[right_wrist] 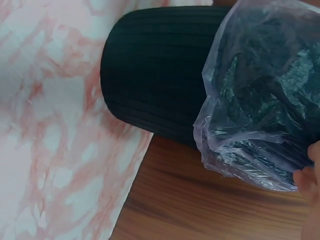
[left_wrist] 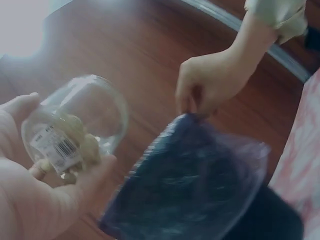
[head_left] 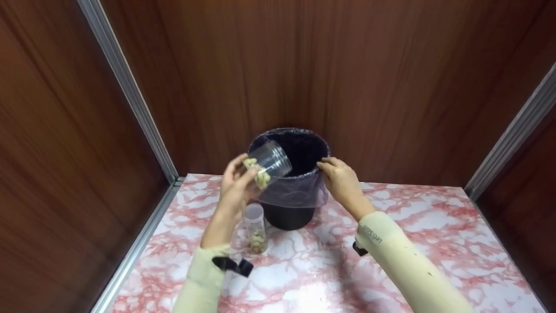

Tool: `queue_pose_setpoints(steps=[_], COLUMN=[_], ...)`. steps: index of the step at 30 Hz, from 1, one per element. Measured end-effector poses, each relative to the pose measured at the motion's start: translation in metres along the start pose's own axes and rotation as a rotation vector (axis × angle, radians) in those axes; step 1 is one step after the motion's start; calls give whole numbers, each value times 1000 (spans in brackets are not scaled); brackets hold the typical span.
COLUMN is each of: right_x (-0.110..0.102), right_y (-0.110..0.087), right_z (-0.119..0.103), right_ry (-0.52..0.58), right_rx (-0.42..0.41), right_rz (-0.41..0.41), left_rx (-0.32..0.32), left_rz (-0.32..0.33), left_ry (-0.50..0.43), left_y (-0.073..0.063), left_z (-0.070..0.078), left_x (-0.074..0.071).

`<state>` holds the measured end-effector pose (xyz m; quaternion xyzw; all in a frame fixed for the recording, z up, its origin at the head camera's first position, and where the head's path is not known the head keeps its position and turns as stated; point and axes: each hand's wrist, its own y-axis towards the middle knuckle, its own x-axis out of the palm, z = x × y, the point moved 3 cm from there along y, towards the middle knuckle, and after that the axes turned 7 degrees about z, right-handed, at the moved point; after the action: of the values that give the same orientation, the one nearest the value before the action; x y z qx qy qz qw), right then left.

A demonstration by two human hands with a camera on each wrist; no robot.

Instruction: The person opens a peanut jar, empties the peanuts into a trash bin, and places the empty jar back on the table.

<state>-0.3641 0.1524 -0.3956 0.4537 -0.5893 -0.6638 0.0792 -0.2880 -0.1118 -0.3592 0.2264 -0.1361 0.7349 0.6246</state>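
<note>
My left hand (head_left: 234,188) grips a clear plastic jar (head_left: 273,157), tilted with its mouth towards the bin's opening. Pale yellowish lumps (head_left: 263,179) lie at the jar's closed end, and a barcode label (left_wrist: 57,147) shows on its base. A black ribbed bin (right_wrist: 155,75) is lined with a translucent purple bag (head_left: 295,193) folded down over its rim. At the bin's right edge my right hand (head_left: 343,180) pinches the bag and rim. The bin's inside is too dark to make out.
A second clear container (head_left: 255,226), upright and partly filled with similar lumps, stands close to the bin's front left. Beneath is a red-and-white marbled surface (head_left: 417,243). A brown wood-grain panel (head_left: 382,87) rises behind the bin, with side panels in metal frames.
</note>
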Motion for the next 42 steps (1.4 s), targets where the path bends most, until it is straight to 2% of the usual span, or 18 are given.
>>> queue_pose_setpoints(steps=[3, 8, 13, 20, 26, 28, 34, 42], right_x=[0, -1, -2, -2, -1, 0, -1, -1], right_y=[-1, -2, -2, 0, 0, -1, -2, -1], right_z=[0, 1, -1, -5, -5, -5, -5, -5], right_ry=[-1, 12, 11, 8, 2, 5, 10, 2], right_rx=[6, 46, 62, 70, 71, 69, 75, 69], right_rz=[0, 12, 3, -18, -17, -14, 9, 12], left_rx=[2, -17, -13, 83, 21, 15, 54, 70], left_rz=[49, 73, 92, 117, 91, 89, 82, 48], left_ry=[75, 201, 344, 541, 458, 459, 544, 551], left_y=[14, 30, 35, 37, 39, 39, 39, 40], left_z=[7, 10, 12, 19, 17, 17, 18, 31], left_x=[8, 20, 29, 35, 36, 35, 36, 45])
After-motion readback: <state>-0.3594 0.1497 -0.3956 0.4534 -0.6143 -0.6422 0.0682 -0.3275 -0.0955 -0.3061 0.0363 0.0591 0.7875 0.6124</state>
